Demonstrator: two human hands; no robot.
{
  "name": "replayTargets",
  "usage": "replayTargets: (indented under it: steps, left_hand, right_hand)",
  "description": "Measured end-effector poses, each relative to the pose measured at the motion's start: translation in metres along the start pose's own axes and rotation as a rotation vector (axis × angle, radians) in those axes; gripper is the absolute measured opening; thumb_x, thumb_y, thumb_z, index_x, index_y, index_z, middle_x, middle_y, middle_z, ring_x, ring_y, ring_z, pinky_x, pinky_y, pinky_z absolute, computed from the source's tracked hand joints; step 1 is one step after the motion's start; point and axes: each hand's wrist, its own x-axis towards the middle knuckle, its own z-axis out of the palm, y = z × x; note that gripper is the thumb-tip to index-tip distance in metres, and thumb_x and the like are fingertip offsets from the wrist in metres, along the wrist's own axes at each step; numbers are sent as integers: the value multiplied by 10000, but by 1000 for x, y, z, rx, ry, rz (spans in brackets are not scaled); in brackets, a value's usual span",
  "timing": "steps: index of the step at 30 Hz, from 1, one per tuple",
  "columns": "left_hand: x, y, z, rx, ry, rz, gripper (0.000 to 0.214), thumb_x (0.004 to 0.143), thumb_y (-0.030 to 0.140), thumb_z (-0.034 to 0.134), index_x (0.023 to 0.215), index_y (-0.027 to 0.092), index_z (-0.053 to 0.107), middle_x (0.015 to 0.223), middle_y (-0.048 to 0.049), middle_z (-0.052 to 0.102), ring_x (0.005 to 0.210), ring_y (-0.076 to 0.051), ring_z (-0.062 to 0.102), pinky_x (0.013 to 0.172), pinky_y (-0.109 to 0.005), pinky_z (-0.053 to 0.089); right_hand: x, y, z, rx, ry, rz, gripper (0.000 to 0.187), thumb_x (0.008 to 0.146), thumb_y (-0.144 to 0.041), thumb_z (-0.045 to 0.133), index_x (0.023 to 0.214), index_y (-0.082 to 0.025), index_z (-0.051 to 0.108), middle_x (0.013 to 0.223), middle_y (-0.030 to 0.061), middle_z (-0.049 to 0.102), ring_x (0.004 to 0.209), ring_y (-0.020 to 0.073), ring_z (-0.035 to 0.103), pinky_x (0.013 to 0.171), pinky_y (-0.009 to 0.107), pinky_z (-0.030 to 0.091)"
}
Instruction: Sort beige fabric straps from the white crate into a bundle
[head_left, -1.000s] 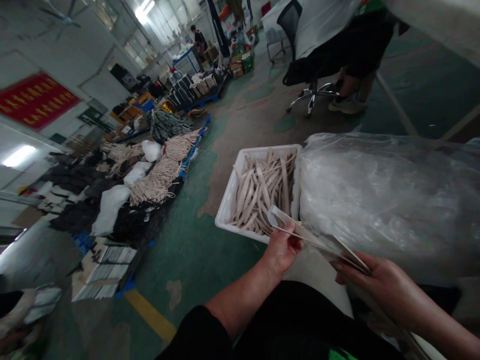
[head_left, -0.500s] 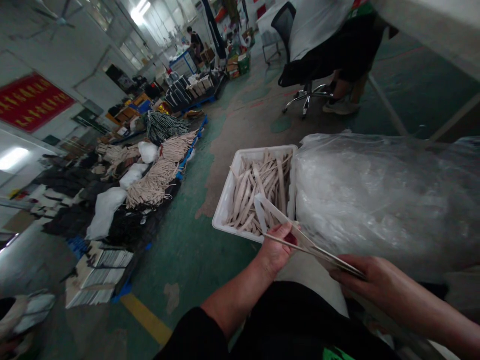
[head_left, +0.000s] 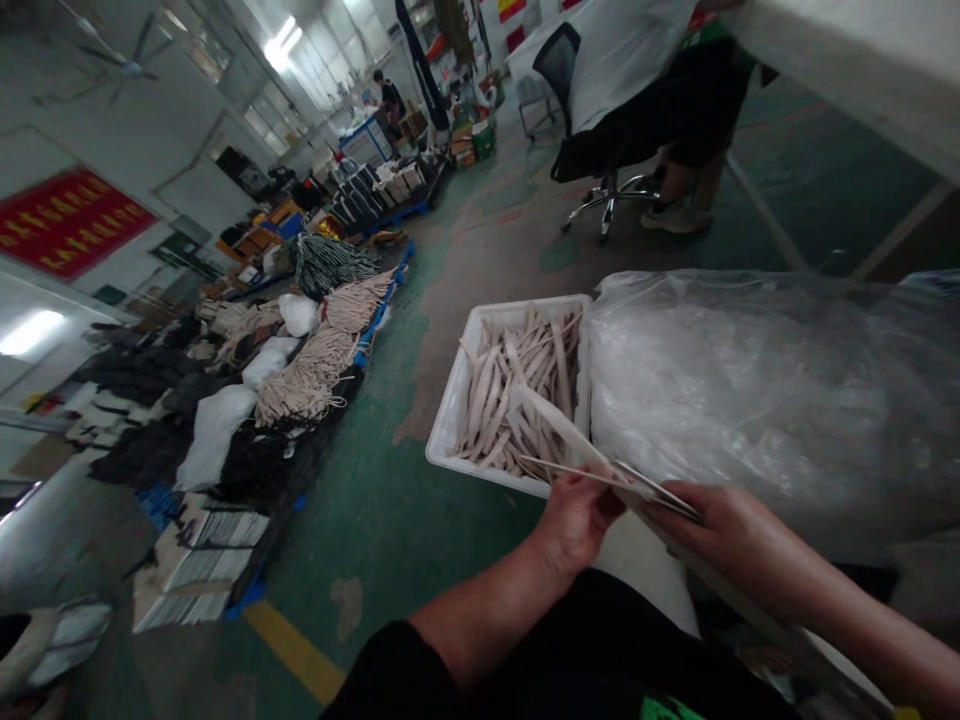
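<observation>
My left hand [head_left: 579, 518] pinches a long pale flat strip [head_left: 556, 418], one end of which reaches out over the white plastic bin [head_left: 442, 425]. My right hand [head_left: 712, 520] is closed on the near part of the same pale lengths, which lie doubled with a dark gap between them. A thin edge-on length sticks out to the left past my left fingers. Many loose beige strips [head_left: 491, 385] fill the bin just beyond my hands. My palms and some fingertips are hidden.
A large clear plastic bag [head_left: 735, 390] lies right of the bin. Pallets with beige cord bundles [head_left: 307, 370] and stacked pale boards [head_left: 206, 560] line the left floor. Someone sits on a black office chair [head_left: 577, 155]; another person [head_left: 388, 100] is far back. A white table edge [head_left: 862, 70] juts in upper right.
My left hand has slid right along the strip, closer to my right hand. My right hand has shifted slightly left and up, and the gap between the lengths has narrowed.
</observation>
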Motion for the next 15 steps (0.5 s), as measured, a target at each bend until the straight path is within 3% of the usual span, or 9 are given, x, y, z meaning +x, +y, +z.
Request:
replayTargets:
  steps: [3, 8, 13, 15]
  left_hand:
    - [0, -1, 2, -16, -22, 20, 427, 482, 364, 968, 727, 133, 706, 739, -21, 696, 688, -115, 621, 710, -247, 479]
    - [8, 15, -1, 38, 117, 86, 466, 427, 393, 972, 693, 142, 682, 749, -44, 705, 708, -135, 631, 696, -253, 470]
    - [-1, 2, 5, 110, -9, 139, 363, 534, 396, 933, 666, 157, 696, 711, -21, 686, 686, -130, 609, 724, -270, 483]
    - [-1, 2, 5, 120, -24, 167, 351, 547, 398, 929, 691, 164, 710, 733, -23, 697, 703, -134, 617, 746, -278, 491]
  right_hand:
    - [2, -3, 0, 51, 23, -21, 462, 850, -608, 512, 706, -203, 684, 582, 22, 649, 553, 182, 583, 503, 252, 426]
    - [-8, 1, 0, -24, -87, -39, 395, 836, -539, 551, 686, -201, 693, 556, 14, 633, 508, 165, 553, 483, 250, 398]
    - [0, -6, 2, -13, 43, -49, 372, 846, -504, 522, 734, -201, 704, 610, 30, 681, 589, 197, 615, 543, 262, 438]
    - [-1, -8, 0, 30, 15, -42, 373, 845, -512, 530, 725, -197, 690, 616, 27, 688, 587, 188, 613, 540, 253, 437]
